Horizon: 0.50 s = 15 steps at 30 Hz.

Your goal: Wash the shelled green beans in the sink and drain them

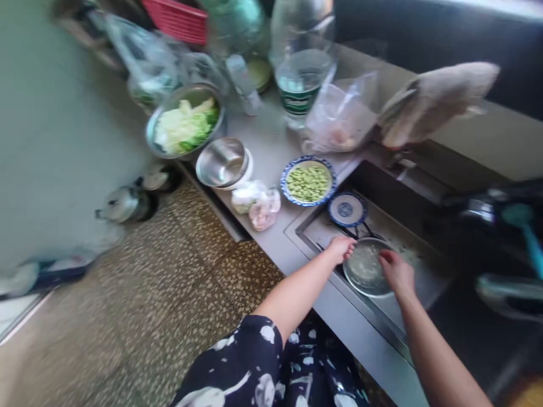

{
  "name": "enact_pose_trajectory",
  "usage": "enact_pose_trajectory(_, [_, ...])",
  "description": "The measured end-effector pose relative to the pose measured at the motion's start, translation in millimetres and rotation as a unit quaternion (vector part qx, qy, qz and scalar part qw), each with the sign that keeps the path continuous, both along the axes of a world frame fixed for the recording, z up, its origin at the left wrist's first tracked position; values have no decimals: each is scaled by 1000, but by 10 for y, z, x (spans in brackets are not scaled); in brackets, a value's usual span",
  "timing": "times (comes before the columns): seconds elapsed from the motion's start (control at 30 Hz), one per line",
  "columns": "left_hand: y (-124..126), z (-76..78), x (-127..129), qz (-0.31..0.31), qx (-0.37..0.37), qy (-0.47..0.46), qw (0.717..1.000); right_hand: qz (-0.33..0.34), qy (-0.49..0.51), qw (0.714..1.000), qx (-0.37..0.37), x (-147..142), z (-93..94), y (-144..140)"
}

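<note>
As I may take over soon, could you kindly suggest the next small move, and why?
Probably the right hand should stir the pale contents of the bowl: it reaches over them, while the left hand grips the bowl's opposite side.

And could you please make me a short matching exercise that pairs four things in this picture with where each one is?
Column one
1. leafy greens
2. small patterned dish
3. round bowl
4. bean-like green pieces

Column two
A. inside the sink, not held
B. in the blue-rimmed bowl on the counter
C. held at its rim in the person's left grip
D. in the large metal bowl

Right pairs: 1-D, 2-A, 3-C, 4-B
</note>
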<state>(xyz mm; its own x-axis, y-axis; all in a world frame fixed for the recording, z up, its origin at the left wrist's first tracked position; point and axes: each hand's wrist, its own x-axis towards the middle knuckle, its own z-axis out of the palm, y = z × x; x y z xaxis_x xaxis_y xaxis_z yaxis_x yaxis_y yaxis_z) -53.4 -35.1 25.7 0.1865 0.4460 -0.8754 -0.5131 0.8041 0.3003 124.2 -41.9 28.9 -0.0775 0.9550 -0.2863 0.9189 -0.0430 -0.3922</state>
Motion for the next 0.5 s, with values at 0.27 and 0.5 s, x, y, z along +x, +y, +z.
enact_pose_trajectory(0.27, [95, 54, 169, -2, 28, -154, 988, -23, 25, 997, -72, 262, -128, 215])
enact_pose_trajectory(0.5, [65, 117, 160, -113, 96, 61, 987, 145, -157, 960, -182, 432, -905, 67])
